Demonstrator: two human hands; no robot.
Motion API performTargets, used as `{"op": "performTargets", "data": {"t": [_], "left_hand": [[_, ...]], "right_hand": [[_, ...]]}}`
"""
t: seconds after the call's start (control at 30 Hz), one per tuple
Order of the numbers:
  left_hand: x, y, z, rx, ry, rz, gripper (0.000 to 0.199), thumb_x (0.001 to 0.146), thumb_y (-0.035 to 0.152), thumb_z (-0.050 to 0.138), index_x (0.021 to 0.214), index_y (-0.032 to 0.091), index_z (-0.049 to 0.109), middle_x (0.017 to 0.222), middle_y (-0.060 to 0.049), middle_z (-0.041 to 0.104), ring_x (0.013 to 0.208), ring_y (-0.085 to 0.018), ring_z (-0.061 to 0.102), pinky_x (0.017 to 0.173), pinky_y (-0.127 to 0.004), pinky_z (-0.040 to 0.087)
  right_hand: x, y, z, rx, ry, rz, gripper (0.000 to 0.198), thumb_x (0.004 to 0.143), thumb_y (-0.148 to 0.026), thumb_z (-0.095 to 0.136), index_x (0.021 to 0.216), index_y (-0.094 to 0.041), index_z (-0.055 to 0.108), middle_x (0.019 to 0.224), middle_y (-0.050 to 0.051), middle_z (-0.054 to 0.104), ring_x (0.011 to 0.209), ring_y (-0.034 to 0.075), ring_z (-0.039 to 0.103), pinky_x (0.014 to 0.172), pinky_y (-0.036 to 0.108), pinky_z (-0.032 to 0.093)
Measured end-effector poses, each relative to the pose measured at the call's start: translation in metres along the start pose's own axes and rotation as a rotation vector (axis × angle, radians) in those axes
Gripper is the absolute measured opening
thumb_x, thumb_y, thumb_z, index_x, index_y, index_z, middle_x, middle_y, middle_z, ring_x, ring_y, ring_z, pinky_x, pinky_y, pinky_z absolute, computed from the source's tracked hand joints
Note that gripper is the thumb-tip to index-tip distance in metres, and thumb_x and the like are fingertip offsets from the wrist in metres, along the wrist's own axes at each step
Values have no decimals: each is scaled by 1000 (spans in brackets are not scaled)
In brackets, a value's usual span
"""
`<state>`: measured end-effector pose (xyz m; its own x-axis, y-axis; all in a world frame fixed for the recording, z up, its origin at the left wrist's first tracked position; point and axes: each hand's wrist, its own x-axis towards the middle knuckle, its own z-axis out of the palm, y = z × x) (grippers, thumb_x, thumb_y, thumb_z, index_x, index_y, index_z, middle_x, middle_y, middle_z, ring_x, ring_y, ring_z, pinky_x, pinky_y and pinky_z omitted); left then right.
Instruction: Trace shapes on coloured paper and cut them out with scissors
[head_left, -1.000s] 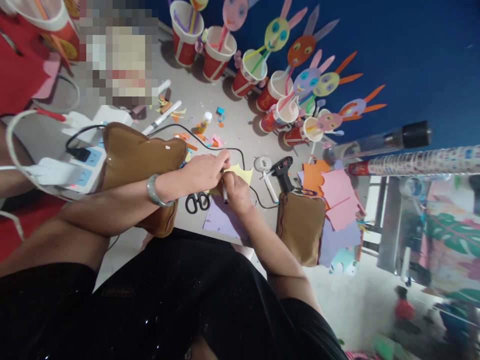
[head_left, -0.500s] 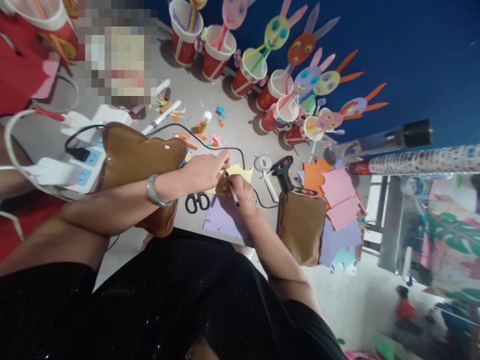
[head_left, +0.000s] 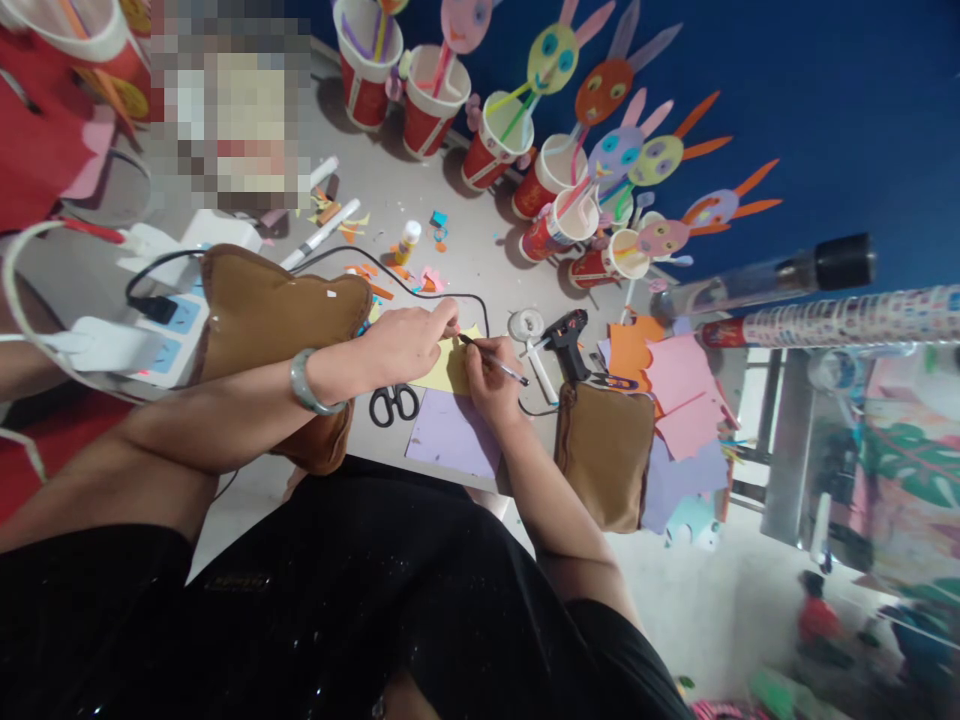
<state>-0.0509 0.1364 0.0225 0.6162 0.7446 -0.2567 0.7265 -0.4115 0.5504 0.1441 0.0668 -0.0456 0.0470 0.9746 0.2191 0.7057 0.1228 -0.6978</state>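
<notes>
My right hand (head_left: 491,375) grips a pen (head_left: 504,369), its tip pointing left toward the fingertips of my left hand. My left hand (head_left: 409,345) lies over yellow paper (head_left: 442,368), with fingers bent together at the tips. A small pinkish spot shows at those fingertips, too small to name. Beneath the yellow sheet, nearer my body, is purple paper (head_left: 454,435). Black-handled scissors (head_left: 394,405) rest left of it, their blades hidden under the yellow paper and my left hand.
A glue gun (head_left: 570,343) and white tape roll (head_left: 526,324) lie to the right. Brown cushions (head_left: 281,310) flank my arms. Red paper cups (head_left: 367,90) with straw-and-paper rabbits line the back. A glue stick (head_left: 409,240), paper scraps and a power strip (head_left: 176,335) are left.
My right hand has moved slightly right, and the pen has swung from steep to nearly level, with its tip by my left fingertips. My left hand stays almost in place.
</notes>
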Motion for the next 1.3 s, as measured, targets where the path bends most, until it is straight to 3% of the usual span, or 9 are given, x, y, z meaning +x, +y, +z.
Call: {"op": "performTargets", "data": {"t": [0.43, 0.73, 1.07, 1.3], "left_hand": [[1, -4, 4, -24, 26, 27, 41, 86, 12, 44, 127, 15, 52, 109, -15, 76, 102, -31, 74, 78, -39, 52], [0, -4, 1, -34, 22, 28, 40, 87, 10, 46, 126, 16, 52, 114, -13, 76, 102, -27, 73, 79, -35, 52], [0, -4, 0, -95, 24, 44, 42, 86, 9, 48, 127, 16, 52, 126, -12, 75, 109, -27, 72, 86, -37, 53], [-1, -1, -2, -98, 15, 31, 40, 88, 10, 46, 126, 16, 53, 127, -12, 75, 109, -28, 73, 85, -39, 53]], "right_hand": [[1, -2, -2, 57, -6, 34, 13, 98, -36, 55, 94, -24, 54, 67, -4, 61, 54, 11, 56, 54, 26, 43], [-8, -4, 0, -36, -32, -3, 17, 99, -40, 53, 96, -23, 57, 74, 2, 70, 62, 16, 66, 58, 29, 51], [-7, -2, 3, -277, -187, -398, 17, 100, -23, 47, 111, -20, 60, 105, 14, 75, 78, 21, 69, 70, 33, 53], [-3, -7, 4, -406, -253, -436, 22, 96, -20, 48, 115, -19, 59, 102, 13, 73, 73, 21, 62, 66, 34, 47]]}}
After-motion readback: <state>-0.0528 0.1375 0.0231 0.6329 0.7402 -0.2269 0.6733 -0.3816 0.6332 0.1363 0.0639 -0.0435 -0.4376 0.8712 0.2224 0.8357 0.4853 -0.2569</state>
